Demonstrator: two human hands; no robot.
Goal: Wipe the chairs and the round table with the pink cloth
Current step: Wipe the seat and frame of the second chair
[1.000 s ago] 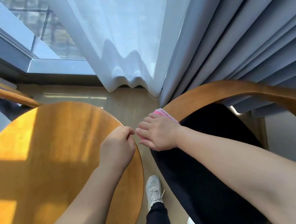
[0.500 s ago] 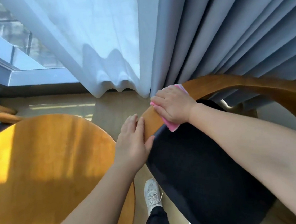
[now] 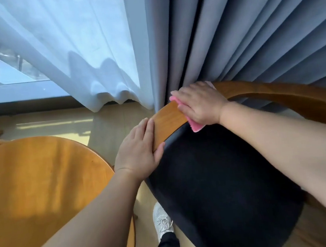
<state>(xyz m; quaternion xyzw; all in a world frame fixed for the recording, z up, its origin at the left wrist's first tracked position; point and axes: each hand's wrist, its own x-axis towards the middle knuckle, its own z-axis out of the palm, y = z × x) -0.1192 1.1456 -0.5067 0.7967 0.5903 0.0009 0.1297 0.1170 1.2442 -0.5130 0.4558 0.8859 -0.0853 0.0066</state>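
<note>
In the head view, our right hand (image 3: pixel 200 103) presses the pink cloth (image 3: pixel 195 127) flat-fingered onto the chair's curved wooden back rail (image 3: pixel 275 94), slightly farther along it than half a second ago; a second ago it was at the rail's near tip. Our left hand (image 3: pixel 139 151), then curled by the round wooden table (image 3: pixel 43 174), now clasps the rail's near end between thumb and straight fingers. The black seat cushion (image 3: pixel 223 177) lies below.
</note>
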